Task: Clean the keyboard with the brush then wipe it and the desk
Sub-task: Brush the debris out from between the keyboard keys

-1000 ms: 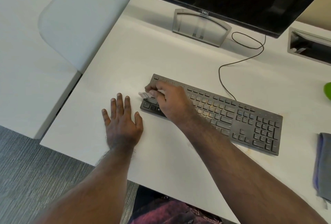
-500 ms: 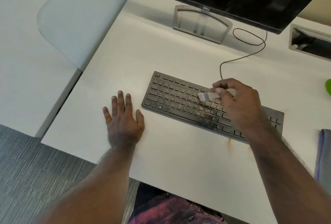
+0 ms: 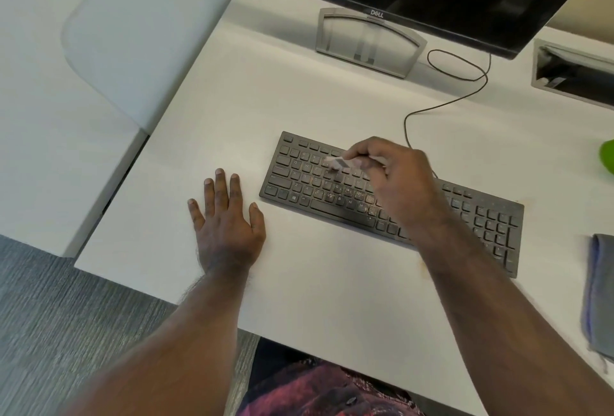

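Right hand (image 3: 392,179): pinches small white brush (image 3: 337,162) over keyboard (image 3: 392,203) upper rows, centre bench (image 3: 315,282).
Left hand (image 3: 226,219): flat, fingers spread, at keyboard's 9 o'clock.
Risk: crumbs flicked onto bench; unheld keyboard may slide.

Two bare forearms reach into view from the bottom edge, with no sleeves, watch, rings or bracelets on either. The left hand (image 3: 226,219) and the right hand (image 3: 395,179) are both uncovered, without gloves. The fingers (image 3: 221,183) have short, trimmed nails. Fine hair shows along the outer edge of the left forearm, well back from the fingers. Between the forearms, low down, is dark clothing (image 3: 319,389) with a blurry reddish-pink pattern.
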The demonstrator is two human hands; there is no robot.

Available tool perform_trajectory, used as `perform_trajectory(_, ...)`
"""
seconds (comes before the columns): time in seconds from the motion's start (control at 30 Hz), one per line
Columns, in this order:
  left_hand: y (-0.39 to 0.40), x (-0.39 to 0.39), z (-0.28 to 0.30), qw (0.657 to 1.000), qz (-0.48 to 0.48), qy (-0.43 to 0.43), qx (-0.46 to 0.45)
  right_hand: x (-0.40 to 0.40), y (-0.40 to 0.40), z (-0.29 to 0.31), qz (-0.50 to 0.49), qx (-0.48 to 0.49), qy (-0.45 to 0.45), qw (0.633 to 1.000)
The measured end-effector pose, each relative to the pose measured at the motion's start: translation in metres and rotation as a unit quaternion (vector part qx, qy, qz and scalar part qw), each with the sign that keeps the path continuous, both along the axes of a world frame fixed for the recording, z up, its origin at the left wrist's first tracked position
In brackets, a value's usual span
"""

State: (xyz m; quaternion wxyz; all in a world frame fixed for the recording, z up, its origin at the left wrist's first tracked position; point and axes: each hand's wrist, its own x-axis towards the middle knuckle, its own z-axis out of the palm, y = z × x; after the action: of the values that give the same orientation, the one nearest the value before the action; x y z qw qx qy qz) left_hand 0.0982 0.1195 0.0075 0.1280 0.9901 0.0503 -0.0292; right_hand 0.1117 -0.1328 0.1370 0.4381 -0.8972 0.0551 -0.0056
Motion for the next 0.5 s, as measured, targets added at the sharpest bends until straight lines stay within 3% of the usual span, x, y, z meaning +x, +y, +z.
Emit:
perform_trajectory(0.2, 0.001, 0.0, 0.0, 1.0, -0.001, 0.002, 0.002, -0.004, -0.021, 0.006, -0.027, -0.084, 0.072, 0.993)
perform_trajectory(0.5, 0.0, 0.0, 0.001, 1.0, 0.001, -0.007, -0.004, 0.019, 0.03, -0.01, 0.009, -0.003, 0.026, 1.0)
